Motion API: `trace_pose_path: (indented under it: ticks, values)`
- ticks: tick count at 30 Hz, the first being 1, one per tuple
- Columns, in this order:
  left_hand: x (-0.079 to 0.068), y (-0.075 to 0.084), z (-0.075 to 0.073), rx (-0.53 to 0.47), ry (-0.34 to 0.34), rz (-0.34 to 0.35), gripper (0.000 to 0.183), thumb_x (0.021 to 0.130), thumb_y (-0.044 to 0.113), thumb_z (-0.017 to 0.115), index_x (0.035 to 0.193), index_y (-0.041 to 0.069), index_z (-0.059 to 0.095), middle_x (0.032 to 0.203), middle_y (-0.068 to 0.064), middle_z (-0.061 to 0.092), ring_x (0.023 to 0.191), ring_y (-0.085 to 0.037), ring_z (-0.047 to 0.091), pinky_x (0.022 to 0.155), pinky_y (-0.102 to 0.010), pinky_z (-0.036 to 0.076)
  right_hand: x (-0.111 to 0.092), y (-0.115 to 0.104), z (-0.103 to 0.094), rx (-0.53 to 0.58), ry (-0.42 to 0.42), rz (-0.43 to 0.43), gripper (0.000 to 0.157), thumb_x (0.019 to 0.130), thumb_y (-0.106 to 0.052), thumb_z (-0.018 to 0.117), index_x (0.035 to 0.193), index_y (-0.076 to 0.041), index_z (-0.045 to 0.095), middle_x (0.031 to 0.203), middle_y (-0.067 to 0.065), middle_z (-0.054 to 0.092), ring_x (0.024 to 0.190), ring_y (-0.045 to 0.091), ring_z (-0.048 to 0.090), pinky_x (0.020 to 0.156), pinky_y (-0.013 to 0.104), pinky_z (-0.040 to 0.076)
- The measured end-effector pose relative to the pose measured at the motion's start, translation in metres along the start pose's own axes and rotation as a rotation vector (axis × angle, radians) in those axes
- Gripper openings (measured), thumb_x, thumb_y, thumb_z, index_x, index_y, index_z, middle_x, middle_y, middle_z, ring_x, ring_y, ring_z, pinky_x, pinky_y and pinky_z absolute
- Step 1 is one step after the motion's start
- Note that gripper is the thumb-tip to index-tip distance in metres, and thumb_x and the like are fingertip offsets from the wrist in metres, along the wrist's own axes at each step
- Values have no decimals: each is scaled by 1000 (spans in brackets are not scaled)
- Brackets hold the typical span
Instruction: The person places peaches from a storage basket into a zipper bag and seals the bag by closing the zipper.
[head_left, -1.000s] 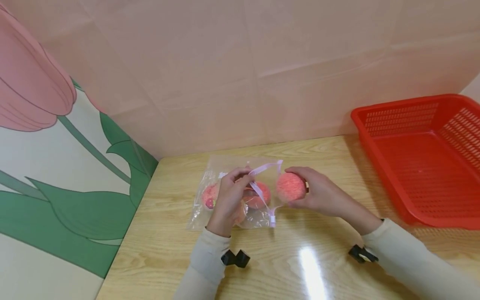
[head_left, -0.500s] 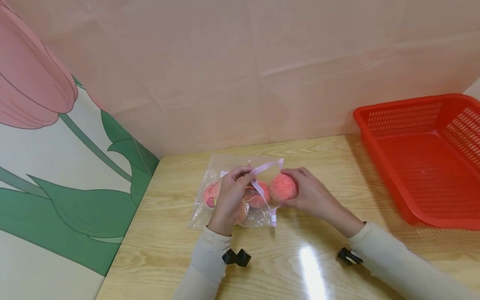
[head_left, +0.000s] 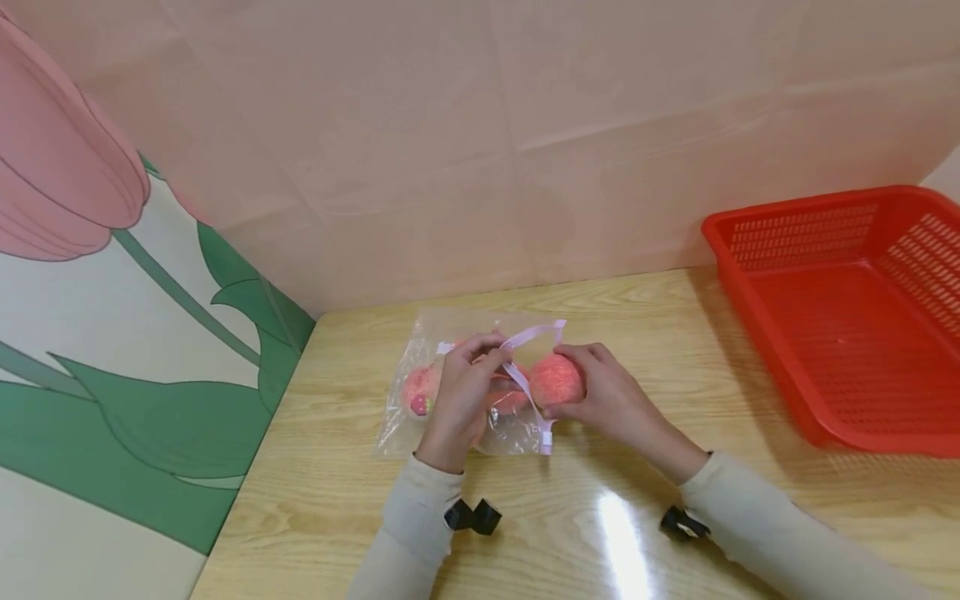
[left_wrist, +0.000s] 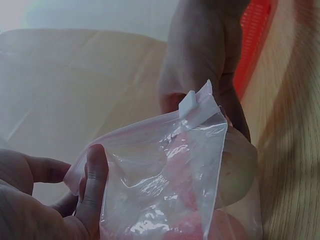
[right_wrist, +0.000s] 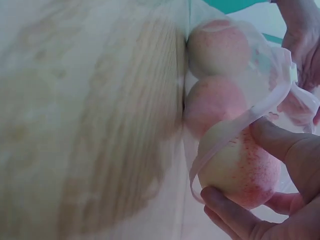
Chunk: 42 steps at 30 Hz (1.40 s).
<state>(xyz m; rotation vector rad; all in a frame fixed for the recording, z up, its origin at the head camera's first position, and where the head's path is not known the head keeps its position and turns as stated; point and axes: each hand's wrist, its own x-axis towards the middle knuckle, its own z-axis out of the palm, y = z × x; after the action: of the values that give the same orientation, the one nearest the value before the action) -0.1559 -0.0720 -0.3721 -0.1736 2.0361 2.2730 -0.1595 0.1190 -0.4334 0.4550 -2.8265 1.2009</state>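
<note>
My left hand (head_left: 459, 396) pinches the pink zip edge of a clear slider bag (head_left: 510, 440) lying on the table, its mouth spread toward the right. Inside it are several pink-and-cream peaches (right_wrist: 215, 102), partly hidden by that hand in the head view. Fingers and thumb of my right hand (head_left: 615, 404) grip another peach (head_left: 557, 381) at the mouth. From the right wrist, the zip strip crosses in front of this held peach (right_wrist: 250, 170), which sits against the ones inside. A white slider (left_wrist: 188, 104) shows at one end of the zip in the left wrist view.
A red plastic basket (head_left: 757, 350) with slotted walls stands on the wooden table (head_left: 337, 533) at the right. A pink cloth wall (head_left: 420, 167) rises along the back edge, and a tulip-patterned panel (head_left: 172, 408) borders the left.
My right hand has moved left, bringing its peach from just outside the bag into the mouth. The left hand keeps its pinch on the zip edge, nearly still.
</note>
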Motion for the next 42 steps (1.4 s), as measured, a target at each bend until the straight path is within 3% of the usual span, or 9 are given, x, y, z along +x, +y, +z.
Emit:
trace_pose_path:
  ticks: [4, 7, 13, 17, 29, 35, 42]
  values:
    - [-1, 1, 0, -12, -2, 6, 17, 95, 3, 60, 109, -5, 64, 91, -5, 58, 59, -12, 64, 59, -26, 60, -1, 2, -1, -23, -22, 0, 89, 70, -37, 90, 143, -7, 51, 124, 15, 53, 103, 29, 59, 87, 49, 54]
    - [-1, 2, 1, -13, -11, 4, 17, 95, 3, 59, 109, -6, 64, 94, -5, 58, 59, -12, 64, 58, -26, 61, -2, 7, -5, -28, -61, -9, 85, 73, -35, 89, 144, -8, 51, 124, 15, 54, 98, 26, 60, 83, 44, 56]
    - [-2, 1, 2, 38, -24, 2, 18, 95, 3, 60, 110, -6, 65, 100, -5, 59, 61, -12, 64, 58, -26, 61, -7, 15, -12, 95, -156, -30, 79, 77, -20, 86, 144, -2, 48, 123, 21, 54, 105, 34, 66, 83, 39, 62]
    - [-2, 0, 3, 50, -17, 17, 19, 95, 3, 60, 110, -7, 65, 89, -5, 58, 62, -12, 63, 57, -25, 60, -8, 16, -13, 120, -153, -28, 76, 78, -18, 86, 142, -1, 49, 124, 23, 56, 109, 38, 66, 86, 44, 61]
    - [-4, -2, 4, 97, -13, 23, 20, 95, 6, 61, 111, -6, 65, 96, -5, 58, 67, -12, 63, 61, -30, 62, -4, 4, -3, 94, -138, 33, 73, 80, -26, 84, 141, -5, 52, 131, 20, 61, 108, 32, 68, 85, 42, 60]
    - [-3, 0, 3, 80, -21, 34, 20, 95, 4, 60, 110, -8, 64, 99, -5, 56, 69, -12, 62, 60, -26, 61, -2, 3, -2, 135, -160, 26, 70, 84, -24, 81, 142, -2, 50, 131, 22, 61, 110, 34, 68, 87, 42, 61]
    - [-3, 1, 3, 69, -19, 28, 19, 95, 3, 60, 110, -8, 63, 91, -4, 57, 67, -11, 62, 59, -24, 60, -1, 0, 0, 137, -158, 3, 62, 87, -18, 77, 141, -2, 51, 128, 21, 65, 114, 35, 67, 91, 44, 59]
